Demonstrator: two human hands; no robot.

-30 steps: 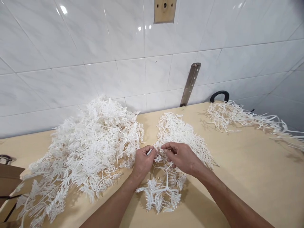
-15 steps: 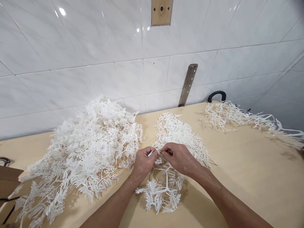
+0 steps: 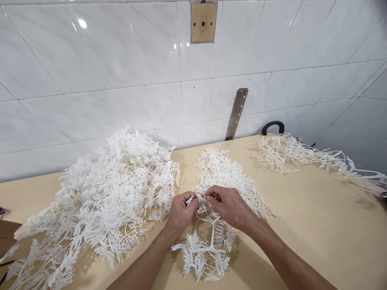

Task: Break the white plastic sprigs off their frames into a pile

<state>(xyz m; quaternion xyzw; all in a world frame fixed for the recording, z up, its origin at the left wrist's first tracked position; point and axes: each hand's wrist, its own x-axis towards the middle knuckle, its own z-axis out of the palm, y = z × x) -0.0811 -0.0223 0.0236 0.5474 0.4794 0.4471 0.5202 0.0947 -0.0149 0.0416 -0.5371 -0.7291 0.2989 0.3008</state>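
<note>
My left hand (image 3: 182, 209) is closed in a pinch around a small white plastic sprig (image 3: 191, 199), its fine tips poking out past the thumb. Close on its right, my right hand (image 3: 226, 203) pinches with thumb and forefinger at the sprig's edge; what exactly lies between those fingertips is too small to make out. Beneath both hands spreads a pile of thin white plastic pieces (image 3: 222, 167). A branched white plastic stem (image 3: 208, 249) with feathery ends lies nearer to me, below the hands.
A large heap of white feathery plastic branches (image 3: 121, 189) fills the left of the table (image 3: 308, 225). Barer white stems (image 3: 305, 153) lie at the far right near a black curved handle (image 3: 273, 124). A metal strip (image 3: 237, 114) leans at the tiled wall; a brown box (image 3: 8, 235) stands far left.
The camera view has tilted up slightly, so everything sits lower in the picture. More white tips now show between my two hands, which stay close together over the pile.
</note>
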